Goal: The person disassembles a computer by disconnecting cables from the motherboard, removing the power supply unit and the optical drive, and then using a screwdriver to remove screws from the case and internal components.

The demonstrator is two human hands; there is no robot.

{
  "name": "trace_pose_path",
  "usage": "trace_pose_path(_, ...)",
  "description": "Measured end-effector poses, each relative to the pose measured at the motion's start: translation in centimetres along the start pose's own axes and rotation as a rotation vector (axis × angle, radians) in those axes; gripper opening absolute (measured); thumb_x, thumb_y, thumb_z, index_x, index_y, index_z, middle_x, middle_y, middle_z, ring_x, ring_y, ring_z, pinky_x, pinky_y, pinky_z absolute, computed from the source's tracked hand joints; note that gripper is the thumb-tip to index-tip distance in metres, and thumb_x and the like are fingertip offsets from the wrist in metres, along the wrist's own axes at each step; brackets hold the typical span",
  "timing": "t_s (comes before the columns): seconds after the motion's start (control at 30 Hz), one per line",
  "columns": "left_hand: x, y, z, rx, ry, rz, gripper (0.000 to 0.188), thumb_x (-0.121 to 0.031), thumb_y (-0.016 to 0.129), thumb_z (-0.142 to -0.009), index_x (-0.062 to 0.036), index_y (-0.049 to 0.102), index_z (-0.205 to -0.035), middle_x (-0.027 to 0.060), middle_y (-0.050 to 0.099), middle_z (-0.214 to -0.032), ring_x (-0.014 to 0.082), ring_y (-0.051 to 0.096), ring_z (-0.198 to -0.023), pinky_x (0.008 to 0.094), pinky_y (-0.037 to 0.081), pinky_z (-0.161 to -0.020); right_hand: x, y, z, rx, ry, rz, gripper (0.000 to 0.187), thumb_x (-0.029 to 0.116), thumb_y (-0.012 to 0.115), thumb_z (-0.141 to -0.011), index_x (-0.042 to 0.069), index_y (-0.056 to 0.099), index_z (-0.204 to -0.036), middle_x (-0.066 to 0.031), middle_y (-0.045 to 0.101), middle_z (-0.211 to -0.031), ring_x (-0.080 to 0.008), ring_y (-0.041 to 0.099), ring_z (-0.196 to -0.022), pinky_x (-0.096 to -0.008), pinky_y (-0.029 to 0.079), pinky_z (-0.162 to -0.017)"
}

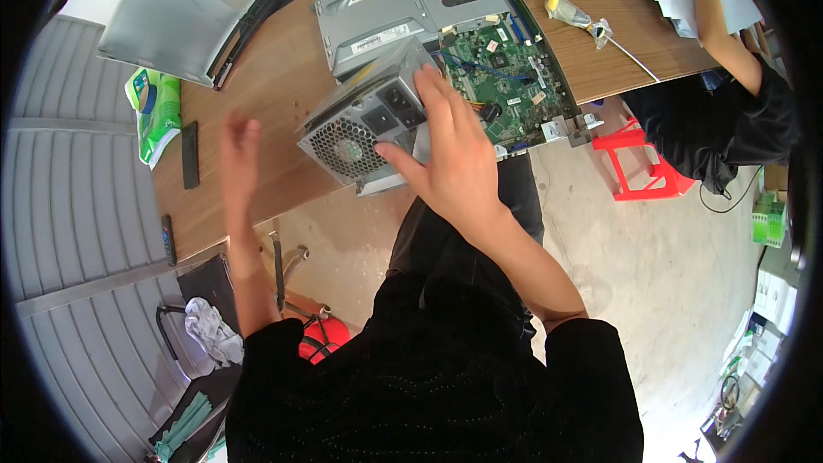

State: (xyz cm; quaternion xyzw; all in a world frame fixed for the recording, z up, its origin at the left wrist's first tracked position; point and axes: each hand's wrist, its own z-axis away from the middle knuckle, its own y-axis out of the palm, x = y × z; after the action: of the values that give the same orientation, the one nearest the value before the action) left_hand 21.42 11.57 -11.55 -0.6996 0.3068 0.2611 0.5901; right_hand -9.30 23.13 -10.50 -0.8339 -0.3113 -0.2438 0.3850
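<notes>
A grey metal computer power supply (351, 141) with a round honeycomb fan grille stands tilted at the near left of an opened computer case (364, 13). My right hand (454, 150) grips it, fingers over the upper edge and thumb against the socket face. Behind my fingers lies the green motherboard (501, 69), with cables running near the power supply. Away to the left, my left hand (240, 150) is raised over the table edge, slightly blurred, its thumb apart from the fingers and nothing visible in it.
On the brown table (257, 167) lie a metal case cover (193, 4), a green-and-white packet (154, 116) and a black bar-shaped object (190, 154). A wrapped item (570, 13) lies at right, near another person's arm (720, 26) over papers. A red stool (639, 163) stands below.
</notes>
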Motion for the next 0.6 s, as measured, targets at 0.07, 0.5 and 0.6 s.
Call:
trace_pose_path(0.07,-2.2,2.0,3.1,0.196,-0.099,0.275,0.061,-0.044,0.052,-0.104,0.0015,0.043,-0.145,0.0185,0.054,-0.139,0.0274,0.055,-0.126,0.0391,0.042,-0.106,0.1,-0.1,-0.4,0.018,-0.008,-0.010,0.081,0.030,0.083,-0.076,-0.002,0.045,-0.140,-0.0245,0.052,-0.138,-0.0436,0.057,-0.119,-0.0437,0.051,-0.097)
trace_pose_path(0.5,-4.6,4.5,2.4,0.845,-0.695,1.102,0.080,-0.073,0.028,-0.098,-0.0106,0.044,-0.146,0.0141,0.062,-0.131,0.0319,0.068,-0.110,0.0473,0.064,-0.072,0.5,-2.9,-2.0,0.259,0.291,-0.278,0.074,0.032,0.078,-0.084,-0.002,0.042,-0.139,-0.0267,0.051,-0.138,-0.0463,0.058,-0.116,-0.0474,0.052,-0.093)
trace_pose_path(0.6,-6.7,5.0,2.4,0.758,-0.747,0.983,0.080,-0.069,0.031,-0.100,-0.0074,0.038,-0.150,0.0186,0.058,-0.135,0.0337,0.068,-0.108,0.0415,0.066,-0.064,0.5,-2.9,-1.4,0.280,0.395,-0.396,0.075,0.033,0.076,-0.087,-0.001,0.037,-0.141,-0.0303,0.048,-0.140,-0.0486,0.057,-0.117,-0.0504,0.050,-0.095)
